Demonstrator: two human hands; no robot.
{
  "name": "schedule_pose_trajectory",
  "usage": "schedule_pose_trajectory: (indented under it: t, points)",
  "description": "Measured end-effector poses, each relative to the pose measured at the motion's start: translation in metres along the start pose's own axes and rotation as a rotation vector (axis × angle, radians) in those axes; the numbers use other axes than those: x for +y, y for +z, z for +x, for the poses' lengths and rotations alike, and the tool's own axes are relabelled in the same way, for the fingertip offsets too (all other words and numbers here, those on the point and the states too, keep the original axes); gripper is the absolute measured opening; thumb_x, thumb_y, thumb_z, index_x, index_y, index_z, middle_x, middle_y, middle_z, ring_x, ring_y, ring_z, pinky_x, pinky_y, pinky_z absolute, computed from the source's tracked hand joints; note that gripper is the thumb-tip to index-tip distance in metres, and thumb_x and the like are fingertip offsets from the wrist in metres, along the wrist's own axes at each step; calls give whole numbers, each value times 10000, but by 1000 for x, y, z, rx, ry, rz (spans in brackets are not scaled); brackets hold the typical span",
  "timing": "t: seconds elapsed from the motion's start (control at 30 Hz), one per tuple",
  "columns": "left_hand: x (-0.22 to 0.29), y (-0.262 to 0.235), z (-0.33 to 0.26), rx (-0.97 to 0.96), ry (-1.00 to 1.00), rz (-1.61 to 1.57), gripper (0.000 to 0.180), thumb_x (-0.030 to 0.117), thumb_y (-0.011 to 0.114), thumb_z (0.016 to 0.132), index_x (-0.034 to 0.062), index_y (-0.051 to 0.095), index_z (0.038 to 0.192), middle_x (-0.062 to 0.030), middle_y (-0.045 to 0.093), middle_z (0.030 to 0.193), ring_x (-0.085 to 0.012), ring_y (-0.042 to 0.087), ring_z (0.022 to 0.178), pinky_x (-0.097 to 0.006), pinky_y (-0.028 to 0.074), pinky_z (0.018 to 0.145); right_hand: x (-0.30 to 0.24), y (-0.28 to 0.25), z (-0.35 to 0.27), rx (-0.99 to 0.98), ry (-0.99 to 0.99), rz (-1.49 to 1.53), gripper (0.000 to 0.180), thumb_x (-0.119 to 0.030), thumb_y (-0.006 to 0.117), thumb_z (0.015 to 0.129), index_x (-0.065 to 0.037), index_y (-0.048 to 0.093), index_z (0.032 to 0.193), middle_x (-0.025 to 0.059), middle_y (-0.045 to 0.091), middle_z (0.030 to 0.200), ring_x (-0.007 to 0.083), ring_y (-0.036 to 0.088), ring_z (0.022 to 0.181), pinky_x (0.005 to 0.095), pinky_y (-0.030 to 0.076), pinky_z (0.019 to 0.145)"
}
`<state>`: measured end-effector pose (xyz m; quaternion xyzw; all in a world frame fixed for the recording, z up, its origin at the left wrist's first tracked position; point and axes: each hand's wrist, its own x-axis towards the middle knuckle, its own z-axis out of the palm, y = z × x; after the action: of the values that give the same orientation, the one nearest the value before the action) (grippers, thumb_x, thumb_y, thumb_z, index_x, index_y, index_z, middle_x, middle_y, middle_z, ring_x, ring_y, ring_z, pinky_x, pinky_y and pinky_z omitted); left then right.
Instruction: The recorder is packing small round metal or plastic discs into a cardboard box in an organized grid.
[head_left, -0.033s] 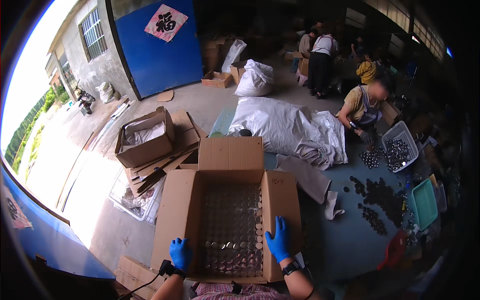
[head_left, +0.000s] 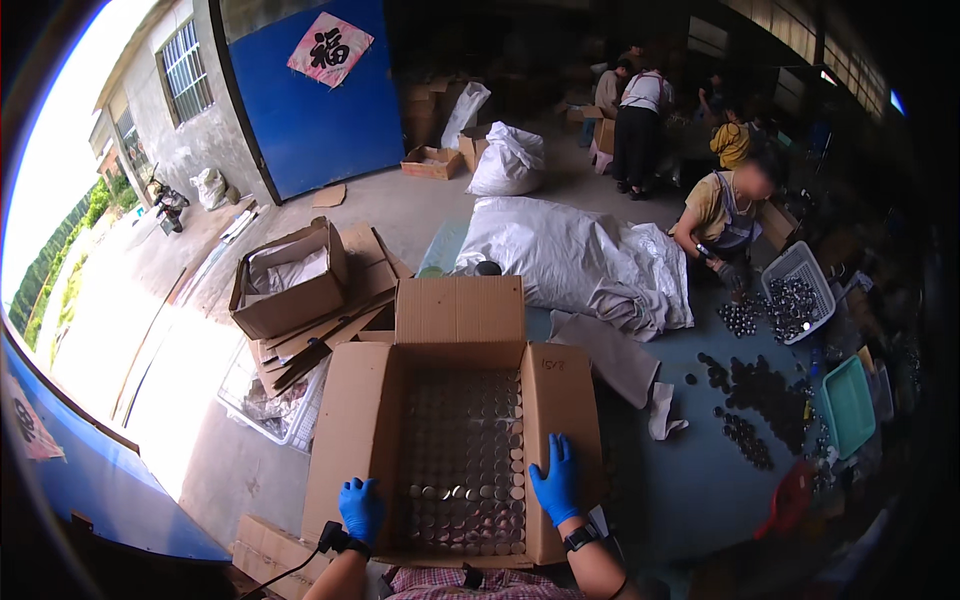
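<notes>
An open cardboard box stands right in front of me, its flaps folded outward. Inside, rows of small round metal pieces cover the visible layer; some shine silver, the far rows lie in shadow. My left hand, in a blue glove, rests on the left flap near the box's near corner, its fingers apart. On the right flap my right hand, also blue-gloved, lies flat with fingers spread and the thumb towards the opening. Neither hand touches the metal pieces.
Left of the box, another carton sits on flattened cardboard above a white crate. Large white sacks lie beyond. At right, a co-worker handles metal parts by a white basket; a green tray lies nearer.
</notes>
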<state>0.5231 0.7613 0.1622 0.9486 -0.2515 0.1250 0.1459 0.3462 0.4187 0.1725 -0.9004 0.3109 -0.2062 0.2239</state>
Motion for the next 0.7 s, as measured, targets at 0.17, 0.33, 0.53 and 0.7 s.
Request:
schedule_pose_trajectory:
  t: [0.17,0.33,0.53,0.7]
  points:
    - [0,2,1,9,49,19,181,65,618,763,145,676,914,-127,583,842,-348,567,830,-460,475,683,-2,-3,-3,60,17,65,785,-282,765,785,-36,408,1440,284,377,1464,472,390,1322,523,344,1101]
    - [0,6,5,15,58,45,185,43,605,765,144,666,908,-130,587,848,-351,565,828,-457,468,696,6,4,-2,92,1,-1,672,-297,750,802,-73,502,1385,268,352,1481,483,363,1332,567,297,1118]
    - [7,-1,6,32,63,52,202,42,609,758,149,678,915,-134,586,841,-354,564,824,-457,467,697,-9,-13,0,93,-6,-80,566,-339,739,805,-93,584,1291,255,388,1454,445,384,1329,598,250,1145]
    - [8,-3,5,30,71,69,211,42,609,756,152,684,920,-134,584,841,-353,566,827,-457,468,693,-6,-18,-5,120,2,-113,593,-347,734,807,-64,551,1294,249,434,1405,435,403,1311,606,256,1136]
